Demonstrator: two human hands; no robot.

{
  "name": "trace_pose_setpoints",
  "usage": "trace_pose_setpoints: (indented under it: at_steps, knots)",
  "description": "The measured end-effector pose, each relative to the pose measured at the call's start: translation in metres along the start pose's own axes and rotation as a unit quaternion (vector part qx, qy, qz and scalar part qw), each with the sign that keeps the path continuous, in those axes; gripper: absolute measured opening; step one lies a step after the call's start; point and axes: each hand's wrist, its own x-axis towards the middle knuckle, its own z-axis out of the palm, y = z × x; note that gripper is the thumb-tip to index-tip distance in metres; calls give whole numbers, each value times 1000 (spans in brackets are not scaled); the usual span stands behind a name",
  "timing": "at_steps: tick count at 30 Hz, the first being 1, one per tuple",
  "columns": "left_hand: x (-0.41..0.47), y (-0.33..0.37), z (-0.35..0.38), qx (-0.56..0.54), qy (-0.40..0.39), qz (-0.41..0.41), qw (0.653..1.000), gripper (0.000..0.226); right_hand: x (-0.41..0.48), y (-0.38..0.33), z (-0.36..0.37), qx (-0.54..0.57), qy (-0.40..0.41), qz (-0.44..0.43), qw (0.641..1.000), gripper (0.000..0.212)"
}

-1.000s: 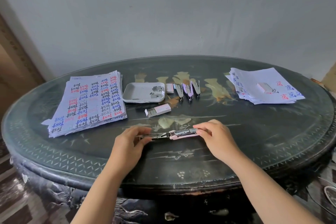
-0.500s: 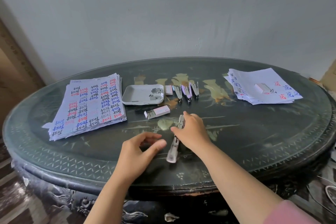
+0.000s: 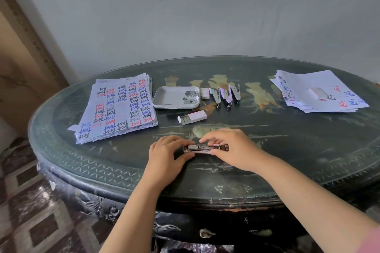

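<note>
A small pink stapler (image 3: 202,148) lies sideways near the front of the dark oval table (image 3: 308,150), its metal staple channel facing up. My left hand (image 3: 166,155) grips its left end between thumb and fingers. My right hand (image 3: 232,147) holds the right end, fingers curled over the top and thumb underneath. An open staple box (image 3: 192,117) lies just behind the hands.
A thick stack of "Test" sheets (image 3: 117,107) lies at the left. A white tray (image 3: 174,96) holds loose staple strips, with three more staplers (image 3: 226,95) beside it. Another paper pile (image 3: 320,92) with a stapler (image 3: 318,93) on top sits at the right.
The stapler was held spread open, then turned end-on by the right hand alone while the left let go. Now it lies sideways again, folded together, with both hands on it.
</note>
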Motion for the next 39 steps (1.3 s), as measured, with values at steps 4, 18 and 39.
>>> trace_pose_setpoints:
  at_steps: [4, 18, 39]
  knots:
    - [-1, -1, 0, 8, -6, 10, 1000, 30, -1, 1, -2, -57, -44, -45, 996, 42]
    - [0, -1, 4, 35, 0, 1, 999, 18, 2, -7, -24, -284, -72, -164, 942, 34]
    - [-3, -2, 3, 31, 7, 13, 999, 21, -11, -10, -5, -80, -4, -47, 996, 40]
